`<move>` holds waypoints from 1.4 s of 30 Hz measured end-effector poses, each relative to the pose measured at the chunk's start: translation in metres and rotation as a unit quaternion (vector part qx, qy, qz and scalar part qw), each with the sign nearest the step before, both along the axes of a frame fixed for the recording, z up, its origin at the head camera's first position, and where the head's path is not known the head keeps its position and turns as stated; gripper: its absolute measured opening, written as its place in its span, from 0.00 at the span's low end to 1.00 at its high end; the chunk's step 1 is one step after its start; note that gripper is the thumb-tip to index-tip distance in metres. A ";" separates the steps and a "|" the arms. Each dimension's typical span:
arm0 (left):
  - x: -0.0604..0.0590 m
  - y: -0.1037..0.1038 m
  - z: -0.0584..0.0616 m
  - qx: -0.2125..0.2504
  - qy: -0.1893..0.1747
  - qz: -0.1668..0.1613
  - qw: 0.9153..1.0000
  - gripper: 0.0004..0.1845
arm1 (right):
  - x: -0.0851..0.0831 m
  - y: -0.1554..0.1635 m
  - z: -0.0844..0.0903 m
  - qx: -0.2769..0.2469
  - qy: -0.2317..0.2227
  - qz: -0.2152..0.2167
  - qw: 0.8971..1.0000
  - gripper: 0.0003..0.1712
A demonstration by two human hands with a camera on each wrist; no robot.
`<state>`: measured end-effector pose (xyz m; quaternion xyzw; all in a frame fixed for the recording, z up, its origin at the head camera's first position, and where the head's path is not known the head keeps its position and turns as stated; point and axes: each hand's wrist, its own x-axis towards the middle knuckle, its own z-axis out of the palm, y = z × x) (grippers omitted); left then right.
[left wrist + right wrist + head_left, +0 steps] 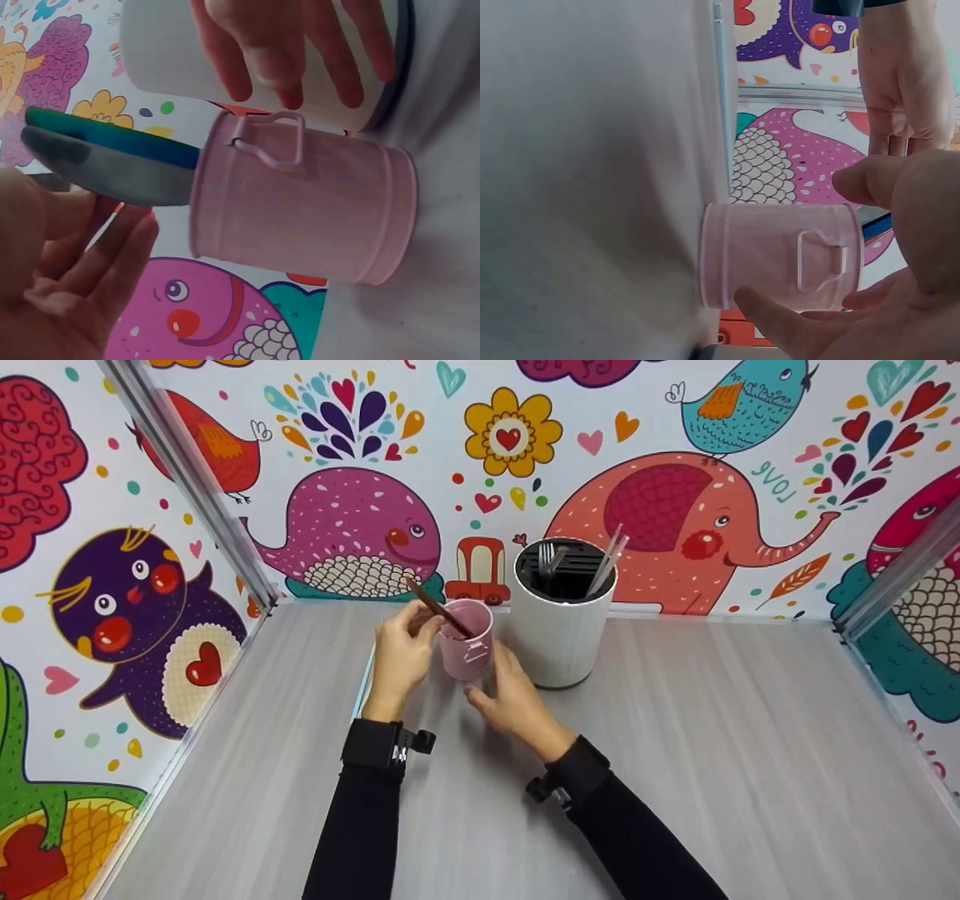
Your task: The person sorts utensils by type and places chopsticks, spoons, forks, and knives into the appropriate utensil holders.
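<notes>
A small pink metal cup (466, 649) with a wire handle stands on the grey table (712, 750), just left of a white utensil holder (559, 641). My left hand (401, 652) pinches a long thin utensil (435, 606) that leans out of the cup's mouth. It looks brown in the head view; the left wrist view shows teal and grey handles (112, 154) at the pink cup (300, 202). My right hand (502, 690) hovers at the cup's right side, its fingers (289, 52) straight and slightly apart from it. Thumb and fingers of the right hand (900, 300) flank the pink cup (780, 255).
The white holder has a black slotted insert with forks (550, 556) and pale sticks (609, 561) in it. Cartoon-patterned walls (352, 525) enclose the table at the back and on both sides.
</notes>
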<state>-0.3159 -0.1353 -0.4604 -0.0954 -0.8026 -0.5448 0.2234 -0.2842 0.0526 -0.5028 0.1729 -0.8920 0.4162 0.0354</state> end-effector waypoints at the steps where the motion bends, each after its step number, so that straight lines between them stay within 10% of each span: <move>1: -0.001 0.000 -0.001 -0.014 0.000 0.006 1.000 0.06 | 0.000 0.000 -0.001 0.000 -0.003 -0.002 1.000 0.53; 25: -0.007 0.000 -0.021 -0.170 -0.024 0.043 0.984 0.07 | -0.017 -0.013 -0.014 -0.035 -0.007 -0.035 0.999 0.51; 42: -0.006 -0.012 -0.014 -0.114 -0.007 0.099 0.989 0.16 | -0.015 -0.005 -0.013 -0.014 -0.034 -0.021 0.999 0.51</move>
